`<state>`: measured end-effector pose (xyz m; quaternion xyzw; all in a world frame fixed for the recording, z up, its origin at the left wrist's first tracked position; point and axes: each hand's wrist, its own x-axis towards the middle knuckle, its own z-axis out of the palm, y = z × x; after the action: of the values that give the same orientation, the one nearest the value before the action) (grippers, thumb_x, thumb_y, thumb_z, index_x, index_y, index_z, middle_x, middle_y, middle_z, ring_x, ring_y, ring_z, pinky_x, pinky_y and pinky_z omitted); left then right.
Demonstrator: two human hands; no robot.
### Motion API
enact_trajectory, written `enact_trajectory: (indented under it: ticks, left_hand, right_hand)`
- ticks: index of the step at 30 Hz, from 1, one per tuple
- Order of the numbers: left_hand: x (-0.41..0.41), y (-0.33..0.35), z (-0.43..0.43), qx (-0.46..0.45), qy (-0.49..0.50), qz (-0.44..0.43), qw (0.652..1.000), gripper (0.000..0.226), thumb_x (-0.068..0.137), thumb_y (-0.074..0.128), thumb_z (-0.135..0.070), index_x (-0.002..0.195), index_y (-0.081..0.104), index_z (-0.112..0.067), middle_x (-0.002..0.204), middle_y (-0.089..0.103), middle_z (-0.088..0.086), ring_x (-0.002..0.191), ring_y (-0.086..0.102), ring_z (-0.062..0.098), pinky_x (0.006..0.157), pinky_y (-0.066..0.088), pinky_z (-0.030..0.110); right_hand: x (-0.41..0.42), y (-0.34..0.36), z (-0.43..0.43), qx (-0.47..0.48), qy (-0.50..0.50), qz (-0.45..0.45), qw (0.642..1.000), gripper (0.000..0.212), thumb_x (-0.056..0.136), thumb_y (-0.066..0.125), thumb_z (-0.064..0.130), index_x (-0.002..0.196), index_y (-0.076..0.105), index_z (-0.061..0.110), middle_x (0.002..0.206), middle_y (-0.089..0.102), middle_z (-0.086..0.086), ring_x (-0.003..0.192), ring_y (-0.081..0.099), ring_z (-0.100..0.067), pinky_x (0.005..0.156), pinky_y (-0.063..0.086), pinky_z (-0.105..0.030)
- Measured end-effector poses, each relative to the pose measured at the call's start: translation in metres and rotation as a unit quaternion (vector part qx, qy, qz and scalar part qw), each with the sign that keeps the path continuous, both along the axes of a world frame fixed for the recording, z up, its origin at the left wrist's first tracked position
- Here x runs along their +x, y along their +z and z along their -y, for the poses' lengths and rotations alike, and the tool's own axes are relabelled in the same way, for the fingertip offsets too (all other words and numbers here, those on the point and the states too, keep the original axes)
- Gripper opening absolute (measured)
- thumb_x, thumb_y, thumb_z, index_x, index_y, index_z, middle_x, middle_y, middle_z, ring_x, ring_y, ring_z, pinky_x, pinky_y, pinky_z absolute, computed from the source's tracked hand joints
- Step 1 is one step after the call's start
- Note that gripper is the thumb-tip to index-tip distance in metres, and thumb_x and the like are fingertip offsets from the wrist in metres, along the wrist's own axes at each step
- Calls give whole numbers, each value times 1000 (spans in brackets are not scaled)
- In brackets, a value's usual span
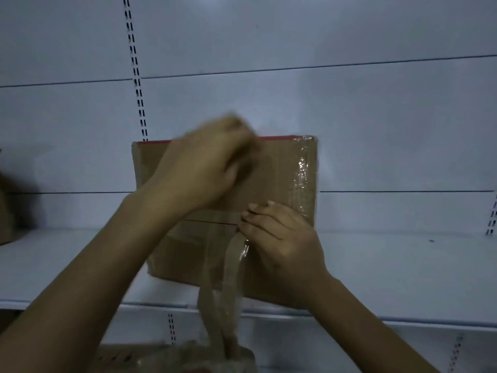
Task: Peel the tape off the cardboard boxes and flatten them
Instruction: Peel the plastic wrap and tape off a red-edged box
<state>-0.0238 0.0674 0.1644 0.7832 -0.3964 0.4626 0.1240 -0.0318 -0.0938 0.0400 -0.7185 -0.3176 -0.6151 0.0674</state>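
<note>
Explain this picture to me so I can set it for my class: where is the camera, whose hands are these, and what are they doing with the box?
There is no machine here. The single picture comes from a camera worn on a person's head, looking forward and down at their own bare hands.

A cardboard box stands on a white shelf, leaning back towards the wall panel. The left hand, blurred by movement, rests on the front of the box. The right hand pinches a strip of tape at the box's middle seam; the loosened strip hangs down below the shelf edge. More shiny tape runs along the box's right side. Part of another box shows at the far left.
</note>
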Motion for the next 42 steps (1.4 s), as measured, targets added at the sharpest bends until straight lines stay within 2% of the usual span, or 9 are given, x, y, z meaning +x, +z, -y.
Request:
enact_trajectory:
  ticks: [3, 5, 12, 22, 25, 28, 33, 37, 42]
  left_hand:
    - [3, 11, 54, -88, 12, -11, 996, 34, 97, 45, -37, 126, 56, -26, 136, 52, -3, 128, 42, 16, 111, 26, 42]
    - [14, 3, 77, -45, 60, -77, 994, 42, 96, 40, -58, 118, 61, -28, 120, 61, -8, 120, 48, 13, 117, 11, 46]
    - [24, -10, 81, -111, 47, 42, 992, 56, 88, 38, -61, 99, 72, -19, 90, 70, -5, 87, 61, 17, 84, 38, 32]
    - [28, -17, 82, -171, -6, 45, 984, 52, 97, 23, -28, 99, 72, -10, 94, 71, 3, 85, 60, 22, 84, 35, 33]
    - [28, -19, 83, -201, -19, 37, 979, 49, 96, 27, -26, 98, 72, -7, 94, 72, 5, 87, 62, 23, 86, 36, 32]
    - [29, -26, 84, -239, 38, 50, 969, 44, 95, 31, -27, 95, 71, -10, 92, 71, 2, 88, 62, 21, 87, 33, 30]
    - [31, -28, 83, -273, 31, 50, 960, 43, 94, 30, -27, 92, 71, -12, 90, 69, 0, 87, 59, 19, 86, 27, 27]
    - [30, -28, 83, -277, 31, 60, 958, 41, 94, 32, -26, 91, 70, -12, 90, 69, -1, 87, 60, 18, 86, 28, 28]
    - [28, -31, 82, -280, 26, 81, 956, 37, 93, 35, -24, 88, 70, -12, 87, 69, 0, 85, 61, 21, 86, 31, 31]
  right_hand:
    - [-1, 0, -1, -12, -27, 13, 999, 29, 96, 48, 9, 89, 76, 6, 96, 73, -10, 96, 68, -25, 96, 48, -35]
    - [-5, 2, 2, -24, -48, 20, 998, 21, 91, 56, 7, 86, 76, 7, 92, 73, -9, 91, 68, -25, 94, 47, -35]
    - [-46, -16, 29, -98, -102, 52, 989, 28, 91, 54, 11, 71, 73, 14, 73, 69, -4, 73, 63, -19, 91, 51, -35]
    - [-78, -30, 42, 9, -37, -135, 990, 19, 83, 63, 35, 91, 75, 23, 94, 73, 7, 87, 67, -9, 78, 53, -24]
    - [-77, 4, 60, 214, 103, -288, 928, 27, 90, 55, 51, 95, 70, 29, 93, 70, 16, 87, 64, -1, 76, 53, -22]
    - [-58, 56, 79, 352, 151, -371, 846, 43, 90, 47, 53, 83, 68, 16, 75, 69, 2, 72, 66, -14, 71, 56, -41]
    - [-33, 130, 77, 274, 11, -446, 852, 86, 88, 25, 71, 97, 64, -5, 86, 70, -18, 80, 67, -31, 84, 53, -48]
    - [-21, 149, 70, 194, -77, -433, 877, 74, 90, 39, 66, 88, 67, -3, 76, 69, -12, 65, 65, -23, 71, 53, -38]
    - [-20, 154, 82, 262, 2, -573, 776, 68, 86, 38, 73, 69, 65, 13, 51, 59, 3, 44, 56, -9, 55, 48, -26]
